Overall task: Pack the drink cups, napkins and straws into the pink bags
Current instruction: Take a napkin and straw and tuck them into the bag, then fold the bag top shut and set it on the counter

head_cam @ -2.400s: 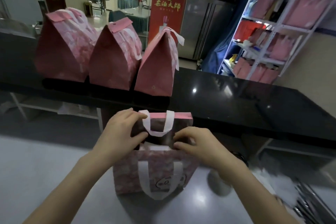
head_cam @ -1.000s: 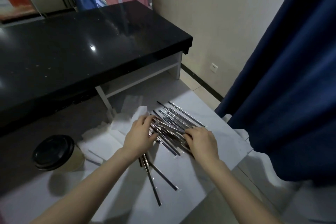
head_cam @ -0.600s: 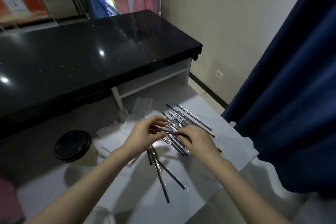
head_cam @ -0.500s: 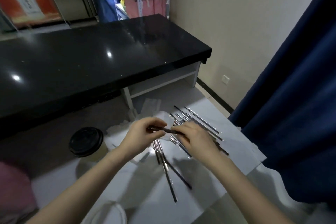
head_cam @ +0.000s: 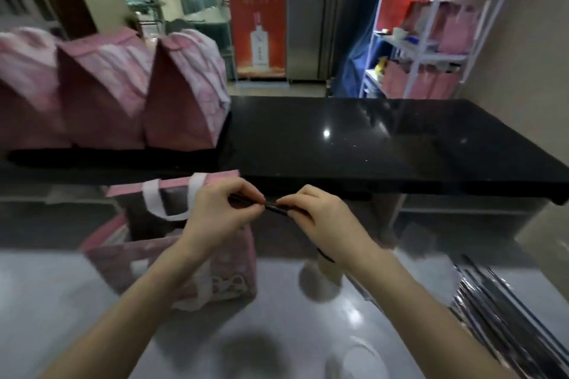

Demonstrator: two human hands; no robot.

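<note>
As the straw (head_cam: 271,208) reaches the pink bag (head_cam: 234,274), left hand (head_cam: 215,215) and right hand (head_cam: 321,220) pinch its ends. Insertion comes next.

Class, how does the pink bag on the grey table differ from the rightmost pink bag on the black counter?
The table bag gapes open; the counter bag is folded shut to a peak. The table bag stands lower and nearer than the counter bag. Both are pink, patterned.
</note>
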